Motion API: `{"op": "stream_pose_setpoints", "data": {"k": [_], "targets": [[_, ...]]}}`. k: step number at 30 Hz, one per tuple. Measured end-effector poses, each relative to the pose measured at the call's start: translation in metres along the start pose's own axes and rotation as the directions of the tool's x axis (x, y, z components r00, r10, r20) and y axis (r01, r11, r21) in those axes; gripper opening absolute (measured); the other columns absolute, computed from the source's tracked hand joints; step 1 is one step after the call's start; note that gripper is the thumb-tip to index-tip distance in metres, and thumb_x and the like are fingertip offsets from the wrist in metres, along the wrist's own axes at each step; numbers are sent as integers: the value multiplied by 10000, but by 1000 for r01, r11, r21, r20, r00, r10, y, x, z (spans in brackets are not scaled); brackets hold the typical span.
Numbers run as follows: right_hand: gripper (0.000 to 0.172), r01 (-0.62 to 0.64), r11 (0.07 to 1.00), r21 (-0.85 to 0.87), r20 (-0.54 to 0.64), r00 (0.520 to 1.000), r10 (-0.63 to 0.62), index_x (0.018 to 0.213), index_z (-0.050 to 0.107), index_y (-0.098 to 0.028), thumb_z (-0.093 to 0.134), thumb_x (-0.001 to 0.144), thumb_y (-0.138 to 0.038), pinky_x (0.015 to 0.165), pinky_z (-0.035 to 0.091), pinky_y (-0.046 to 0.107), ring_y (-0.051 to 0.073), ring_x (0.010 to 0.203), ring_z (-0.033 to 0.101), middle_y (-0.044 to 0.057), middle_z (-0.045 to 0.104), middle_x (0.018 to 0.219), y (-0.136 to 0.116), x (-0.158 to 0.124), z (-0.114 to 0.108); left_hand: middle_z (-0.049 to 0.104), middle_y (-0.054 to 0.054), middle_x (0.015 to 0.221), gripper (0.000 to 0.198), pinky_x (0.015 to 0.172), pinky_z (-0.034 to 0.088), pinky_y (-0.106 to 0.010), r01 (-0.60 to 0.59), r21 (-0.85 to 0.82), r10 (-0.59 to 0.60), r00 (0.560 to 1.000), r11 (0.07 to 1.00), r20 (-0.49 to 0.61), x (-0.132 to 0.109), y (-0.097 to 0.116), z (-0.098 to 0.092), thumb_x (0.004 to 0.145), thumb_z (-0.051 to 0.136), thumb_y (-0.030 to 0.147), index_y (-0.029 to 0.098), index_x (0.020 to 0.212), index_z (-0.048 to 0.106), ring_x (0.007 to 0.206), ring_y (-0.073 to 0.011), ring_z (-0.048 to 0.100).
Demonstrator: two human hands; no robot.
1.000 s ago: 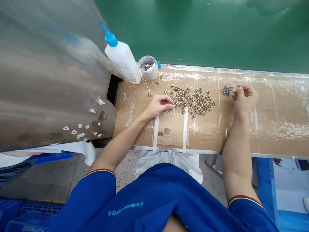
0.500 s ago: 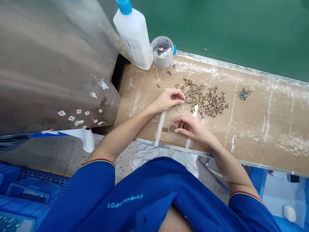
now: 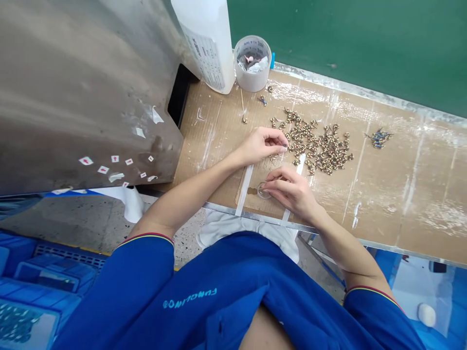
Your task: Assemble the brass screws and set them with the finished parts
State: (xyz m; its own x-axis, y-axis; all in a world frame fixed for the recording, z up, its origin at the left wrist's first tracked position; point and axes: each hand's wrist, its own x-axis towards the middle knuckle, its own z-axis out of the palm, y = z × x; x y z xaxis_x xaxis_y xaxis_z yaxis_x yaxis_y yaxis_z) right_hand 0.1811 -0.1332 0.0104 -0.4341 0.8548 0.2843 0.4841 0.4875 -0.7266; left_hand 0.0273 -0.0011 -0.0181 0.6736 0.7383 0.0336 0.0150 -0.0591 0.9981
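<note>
Metal parts (image 3: 332, 151) near half-curled hands (image 3: 260, 145) (image 3: 295, 193)

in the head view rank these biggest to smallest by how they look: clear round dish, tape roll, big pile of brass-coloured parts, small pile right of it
1. Big pile
2. Tape roll
3. Small pile
4. Clear round dish, partly hidden by the right hand

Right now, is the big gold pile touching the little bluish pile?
Apart. The head view shows cardboard between the big gold pile and the little bluish pile.
</note>
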Motion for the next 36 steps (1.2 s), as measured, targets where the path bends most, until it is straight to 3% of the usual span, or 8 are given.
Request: {"op": "stream_pose_setpoints", "data": {"k": [6, 11, 17, 20, 23, 28, 32, 36], "targets": [[188, 28, 985, -171, 0, 1000, -28, 918, 739, -269, 591, 1034, -262, 667, 448, 329, 177, 745, 542, 43, 615, 846, -1, -4, -10, 688, -15, 771, 54, 728, 495, -253, -3, 15, 3, 1000, 1000, -11, 0, -2, 2, 792, 737, 176, 132, 815, 716, 720, -101, 594], [206, 3, 1000, -2, 67, 998, -3, 925, 721, -251, 560, 1050, -281, 661, 480, 313, 167, 770, 577, 46, 600, 905, -4, 0, -5, 677, -11, 758, 71, 701, 490, -241, -9, -5, 9, 1000, 1000, -16, 0, -3, 2, 798, 744, 190, 130, 819, 712, 698, -93, 582], [196, -152, 970, 192, -33, 986, 161, 881, 667, -241, 610, 1023, -365, 731, 558, 341, 189, 834, 681, 47, 708, 893, 1, 4, -16, 654, -10, 724, 271, 583, 471, -225, 22, -132, -25, 1000, 991, -19, -4, 2, -1, 824, 804, 372, 135, 934, 731, 622, -88, 581], [251, -277, 900, 336, -116, 936, 331, 877, 659, -245, 650, 993, -468, 655, 570, 319, 173, 714, 691, 23, 720, 799, 5, 3, -28, 678, -28, 749, 321, 585, 506, -235, 53, -176, -40, 996, 983, 74, -6, 4, 3, 788, 840, 391, 122, 901, 705, 639, -103, 618], [305, -311, 852, 420, -271, 853, 445, 872, 645, -250, 693, 949, -541, 616, 573, 307, 166, 672, 696, 13, 725, 773, 11, 3, -33, 678, -21, 727, 288, 590, 524, -231, 88, -206, -60, 988, 975, 140, -8, 3, 9, 778, 841, 342, 117, 870, 687, 616, -96, 624], [274, -244, 890, 384, -533, 729, 430, 885, 630, -254, 704, 953, -509, 614, 568, 300, 163, 681, 710, 7, 726, 787, 14, 5, -32, 668, -13, 672, 168, 546, 513, -194, 149, -228, -119, 983, 962, 141, -9, 3, 15, 779, 802, 196, 103, 832, 673, 564, -76, 616], [231, -259, 914, 311, -574, 716, 398, 896, 651, -246, 703, 964, -461, 705, 600, 326, 174, 745, 737, 18, 737, 809, 16, 5, -28, 667, -15, 652, 105, 532, 511, -186, 147, -184, -123, 983, 972, 134, -10, 5, 16, 791, 769, 138, 96, 821, 677, 554, -76, 614], [259, -296, 921, 254, -566, 726, 390, 894, 671, -236, 691, 965, -485, 700, 583, 322, 171, 745, 726, 32, 741, 818, 22, 2, -24, 666, -8, 644, 81, 537, 516, -194, 133, -140, -115, 985, 981, 129, -11, 5, 17, 792, 758, 130, 98, 816, 688, 559, -83, 618]]}}
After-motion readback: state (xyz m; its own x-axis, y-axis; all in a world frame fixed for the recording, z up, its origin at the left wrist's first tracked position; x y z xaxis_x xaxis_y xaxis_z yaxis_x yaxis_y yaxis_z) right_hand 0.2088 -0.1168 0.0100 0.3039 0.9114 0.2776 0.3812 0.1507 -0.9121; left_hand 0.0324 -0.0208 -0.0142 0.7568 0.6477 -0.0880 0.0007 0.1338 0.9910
